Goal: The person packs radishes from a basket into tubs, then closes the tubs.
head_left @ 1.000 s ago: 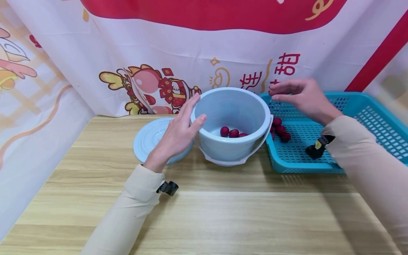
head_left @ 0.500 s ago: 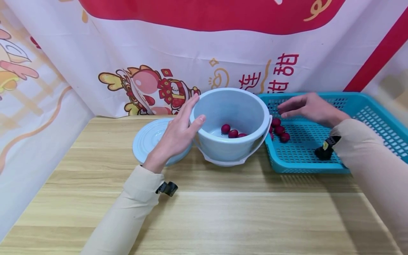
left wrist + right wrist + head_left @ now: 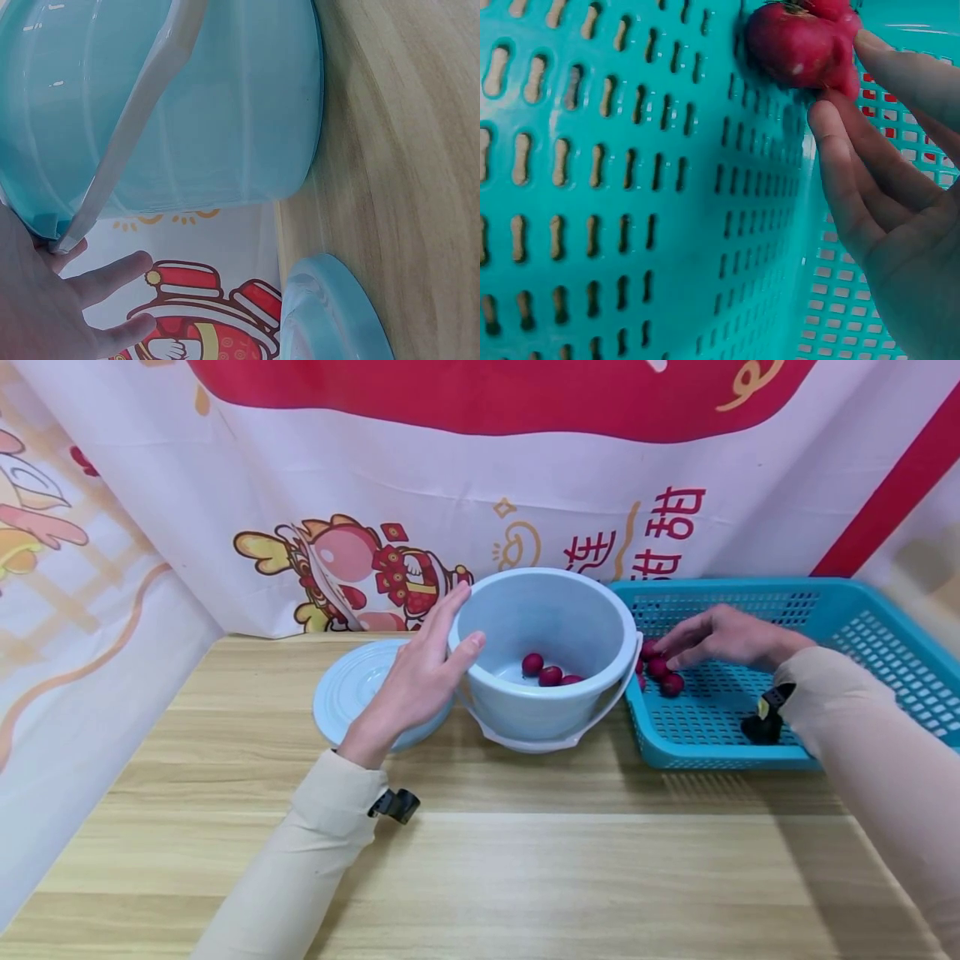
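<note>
The left hand (image 3: pixel 416 685), fingers loosely extended, rests on a pale-blue round plastic bucket (image 3: pixel 517 708) containing round red radishes (image 3: pixel 550 676). Rightward, the right hand (image 3: pixel 731 639), lower than half a second ago, touches further radishes (image 3: pixel 671 684) in a turquoise perforated plastic basket (image 3: pixel 720 753), fingers part-curled; I cannot tell whether it grips one.

Beige sleeves (image 3: pixel 288 864) end in creased cuffs (image 3: pixel 337 793), with small black wrist cameras (image 3: pixel 406 807), the right one bearing a yellow patch (image 3: pixel 763 707).

White fabric (image 3: pixel 360 468) printed in red and gold hangs behind the far edge of the pale wood-grain bench (image 3: pixel 540 877).
</note>
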Demonstrator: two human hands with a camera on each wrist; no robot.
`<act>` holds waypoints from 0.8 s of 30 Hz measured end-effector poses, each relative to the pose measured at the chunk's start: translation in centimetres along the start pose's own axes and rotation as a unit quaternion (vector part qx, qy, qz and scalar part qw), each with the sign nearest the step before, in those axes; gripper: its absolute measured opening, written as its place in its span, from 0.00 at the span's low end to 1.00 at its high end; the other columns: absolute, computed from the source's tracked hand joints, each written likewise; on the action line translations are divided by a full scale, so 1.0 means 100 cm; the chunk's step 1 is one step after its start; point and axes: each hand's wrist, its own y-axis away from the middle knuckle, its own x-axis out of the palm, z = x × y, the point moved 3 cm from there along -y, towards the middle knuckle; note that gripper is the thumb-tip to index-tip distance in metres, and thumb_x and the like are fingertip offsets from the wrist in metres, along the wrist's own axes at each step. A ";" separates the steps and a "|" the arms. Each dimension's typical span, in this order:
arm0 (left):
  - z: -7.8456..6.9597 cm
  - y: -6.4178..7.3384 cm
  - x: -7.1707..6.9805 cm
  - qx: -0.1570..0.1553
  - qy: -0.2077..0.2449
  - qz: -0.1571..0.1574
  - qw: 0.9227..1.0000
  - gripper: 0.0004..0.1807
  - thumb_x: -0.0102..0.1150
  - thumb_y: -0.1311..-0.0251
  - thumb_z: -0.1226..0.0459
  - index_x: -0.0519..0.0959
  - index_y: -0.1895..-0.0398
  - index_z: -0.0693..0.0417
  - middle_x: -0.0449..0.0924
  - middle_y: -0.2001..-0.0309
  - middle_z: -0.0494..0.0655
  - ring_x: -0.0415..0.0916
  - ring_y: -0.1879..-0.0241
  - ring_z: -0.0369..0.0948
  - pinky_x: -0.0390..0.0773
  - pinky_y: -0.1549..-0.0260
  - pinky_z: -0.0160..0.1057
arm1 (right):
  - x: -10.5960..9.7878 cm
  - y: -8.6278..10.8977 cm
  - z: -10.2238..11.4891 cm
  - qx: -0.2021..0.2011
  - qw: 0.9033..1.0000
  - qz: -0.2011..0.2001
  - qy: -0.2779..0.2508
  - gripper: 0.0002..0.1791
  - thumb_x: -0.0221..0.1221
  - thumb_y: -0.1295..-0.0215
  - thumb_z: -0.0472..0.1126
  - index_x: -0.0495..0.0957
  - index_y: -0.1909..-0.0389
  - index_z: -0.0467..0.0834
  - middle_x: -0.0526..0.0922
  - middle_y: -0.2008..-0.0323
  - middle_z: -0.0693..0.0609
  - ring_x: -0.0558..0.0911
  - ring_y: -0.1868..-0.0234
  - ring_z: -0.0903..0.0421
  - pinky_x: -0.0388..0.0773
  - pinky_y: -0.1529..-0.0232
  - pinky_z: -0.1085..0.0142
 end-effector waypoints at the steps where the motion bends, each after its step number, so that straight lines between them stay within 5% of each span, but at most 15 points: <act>1: 0.000 0.000 0.000 -0.001 0.000 0.000 1.000 0.40 0.40 0.24 0.37 0.46 0.13 0.29 0.41 0.12 0.31 0.48 0.14 0.45 0.54 0.23 0.74 | 0.001 0.000 0.000 0.003 1.000 0.004 0.002 0.25 0.67 0.27 0.43 0.81 0.32 0.44 0.82 0.33 0.37 0.77 0.33 0.39 0.75 0.34 0.34; 8: 0.000 0.000 -0.001 0.001 0.000 0.001 1.000 0.40 0.39 0.24 0.37 0.46 0.13 0.28 0.40 0.12 0.28 0.48 0.14 0.46 0.55 0.23 0.73 | 0.003 -0.002 0.001 0.004 0.999 0.026 0.021 0.27 0.66 0.26 0.47 0.79 0.30 0.43 0.80 0.31 0.36 0.80 0.34 0.39 0.80 0.36 0.39; 19: -0.001 0.001 0.000 0.000 0.002 0.003 1.000 0.40 0.39 0.24 0.37 0.46 0.13 0.28 0.40 0.13 0.27 0.49 0.14 0.46 0.54 0.23 0.74 | 0.005 -0.003 0.003 0.004 0.998 0.016 0.054 0.26 0.67 0.28 0.49 0.81 0.32 0.44 0.75 0.28 0.33 0.73 0.32 0.33 0.75 0.37 0.34; 24: -0.001 0.001 -0.001 -0.004 0.001 0.002 1.000 0.40 0.39 0.24 0.37 0.45 0.13 0.28 0.40 0.13 0.27 0.48 0.14 0.46 0.52 0.23 0.75 | 0.003 -0.002 0.004 0.007 0.999 0.007 0.044 0.27 0.67 0.27 0.47 0.80 0.31 0.44 0.78 0.31 0.34 0.74 0.35 0.35 0.79 0.41 0.39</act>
